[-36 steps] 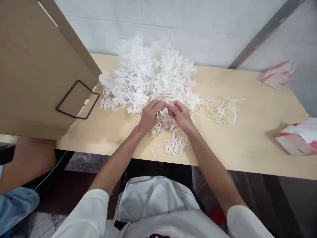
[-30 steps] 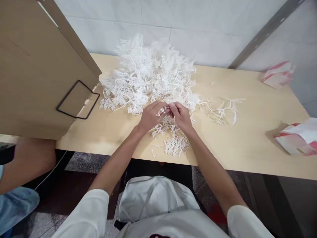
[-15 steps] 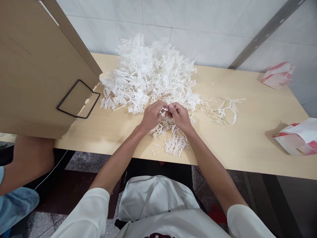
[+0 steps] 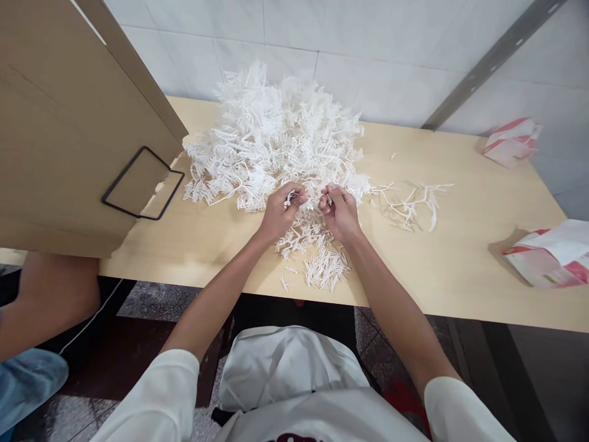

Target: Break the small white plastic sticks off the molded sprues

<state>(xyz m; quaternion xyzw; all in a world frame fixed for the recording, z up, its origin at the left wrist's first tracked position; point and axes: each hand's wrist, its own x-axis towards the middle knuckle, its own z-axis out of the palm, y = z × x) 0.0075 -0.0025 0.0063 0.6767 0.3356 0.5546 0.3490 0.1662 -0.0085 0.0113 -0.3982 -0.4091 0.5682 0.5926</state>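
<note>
My left hand (image 4: 281,210) is closed on a thin white branched plastic piece (image 4: 291,197), which pokes out between thumb and fingers. A small gap to the right, my right hand (image 4: 339,210) is closed in a pinch, with a bit of white showing at its fingers; what it is stays too small to make out. Behind both hands rises a big heap of white branched plastic pieces (image 4: 276,129). Below them on the table lie more branched bits (image 4: 297,239) and a small pile of short white sticks (image 4: 326,270).
A cardboard panel (image 4: 78,141) stands at the left, a black wire frame (image 4: 142,183) against it. Bare white branches (image 4: 409,205) lie to the right on the wooden table (image 4: 464,264). Two red-and-white paper packets (image 4: 550,255) sit at the right. A co-worker's arm (image 4: 55,301) shows at far left.
My hands, which were together at the fingertips, have moved apart. The left keeps the white branched piece; the right has shifted slightly to the right.
</note>
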